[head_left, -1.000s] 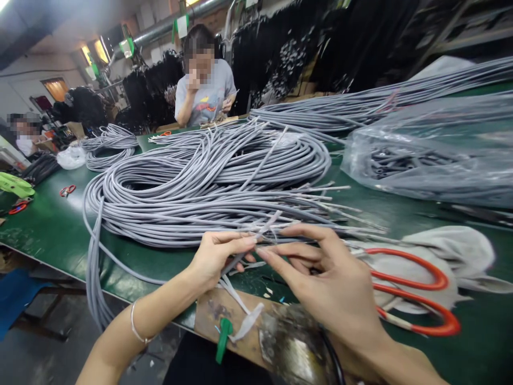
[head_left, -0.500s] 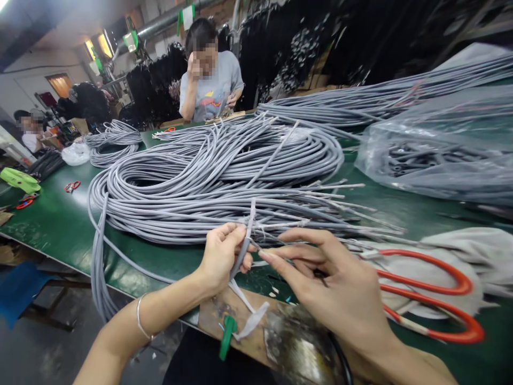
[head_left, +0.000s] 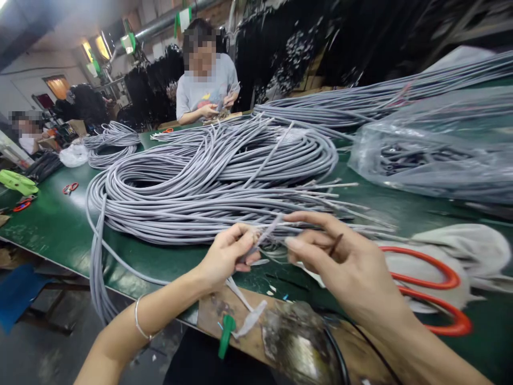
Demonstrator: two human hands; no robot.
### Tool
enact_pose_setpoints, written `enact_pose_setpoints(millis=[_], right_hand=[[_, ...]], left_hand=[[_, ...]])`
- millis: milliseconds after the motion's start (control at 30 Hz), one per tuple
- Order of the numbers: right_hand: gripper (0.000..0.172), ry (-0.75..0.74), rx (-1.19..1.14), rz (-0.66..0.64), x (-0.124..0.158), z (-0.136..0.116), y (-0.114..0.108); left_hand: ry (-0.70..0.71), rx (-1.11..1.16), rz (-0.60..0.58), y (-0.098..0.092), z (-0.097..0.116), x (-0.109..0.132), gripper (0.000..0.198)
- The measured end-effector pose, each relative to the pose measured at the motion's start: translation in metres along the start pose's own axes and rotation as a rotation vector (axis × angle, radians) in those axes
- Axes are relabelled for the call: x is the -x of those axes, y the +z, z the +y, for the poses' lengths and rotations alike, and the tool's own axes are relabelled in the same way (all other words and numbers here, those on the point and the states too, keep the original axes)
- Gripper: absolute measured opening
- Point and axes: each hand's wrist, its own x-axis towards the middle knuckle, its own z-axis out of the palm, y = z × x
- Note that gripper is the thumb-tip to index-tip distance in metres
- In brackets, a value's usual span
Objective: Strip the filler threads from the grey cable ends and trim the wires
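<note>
My left hand (head_left: pixel 234 248) is closed on the end of a grey cable (head_left: pixel 253 251), and a pale, frayed strip (head_left: pixel 273 229) sticks out past the fingers. Just to the right is my right hand (head_left: pixel 332 248), its index finger and thumb apart near that strip. A thin dark brown item (head_left: pixel 335 244) shows among its curled fingers; its kind is unclear. Behind both hands lies a large coiled bundle of grey cables (head_left: pixel 160 214), with stripped ends pointing right. Large scissors with red handles (head_left: pixel 433 270) lie partly behind my right wrist.
A wooden board (head_left: pixel 212 315) with a green clip (head_left: pixel 226 336) and a worn metal piece (head_left: pixel 300 339) sits at the table's near edge. At right are a pale cloth (head_left: pixel 473 243) and a clear plastic bag (head_left: pixel 433 155) of dark parts. A co-worker (head_left: pixel 206 80) sits opposite.
My right fingers have moved off the cable and spread apart. The pale strip has tipped from upright to slanting right. The co-worker's raised hand has come down from the head.
</note>
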Motion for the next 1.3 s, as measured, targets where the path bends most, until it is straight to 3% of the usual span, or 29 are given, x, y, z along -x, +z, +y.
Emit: enact_pose_setpoints(millis=[100,200,333,433,567,667,733,800,867,933,1000,1067,1200,1300], right_hand=[[0.023,-0.04,0.081,0.072,-0.001,0.001,-0.002],[0.029,-0.067,0.187,0.162,-0.003,0.006,-0.003],[0.046,0.002,0.133,0.111,-0.008,0.011,-0.003],[0.051,0.054,0.035,0.084,-0.012,0.012,-0.003],[0.042,-0.046,0.017,0.136,-0.01,0.008,-0.001],[0.027,-0.177,0.108,0.195,-0.003,0.005,-0.001],[0.021,-0.234,0.162,0.216,0.0,0.003,-0.002],[0.019,-0.263,0.196,0.23,0.003,0.002,-0.003],[0.019,-0.275,0.221,0.25,0.003,0.001,-0.004],[0.02,-0.276,0.229,0.278,0.003,-0.001,-0.005],[0.021,-0.278,0.221,0.298,0.004,-0.002,-0.006],[0.022,-0.286,0.211,0.296,0.005,-0.003,-0.006],[0.021,-0.319,0.232,0.261,0.007,-0.005,-0.006],[0.017,-0.335,0.236,0.237,0.008,-0.008,-0.008]], left_hand=[[-0.006,-0.17,-0.011,-0.001,-0.008,-0.001,0.051],[0.086,-0.227,0.01,-0.002,-0.009,-0.002,0.05],[0.244,-0.163,0.043,-0.001,-0.002,0.0,0.044],[0.258,-0.043,0.077,0.0,0.007,0.002,0.042],[0.287,0.065,0.107,-0.001,0.019,0.003,0.04],[0.407,0.042,0.16,-0.008,0.025,0.004,0.038],[0.619,-0.126,0.23,-0.014,0.024,0.006,0.031],[0.885,-0.452,0.257,-0.018,0.019,0.01,0.021],[1.086,-0.819,0.187,-0.019,0.011,0.015,0.01],[1.167,-1.093,0.095,-0.016,0.004,0.018,0.006],[1.127,-1.254,0.092,-0.011,0.002,0.02,0.008],[0.991,-1.323,0.098,-0.007,0.003,0.02,0.017],[0.752,-1.256,-0.016,-0.004,0.007,0.02,0.023],[0.685,-1.154,0.003,-0.005,0.004,0.021,0.024]])
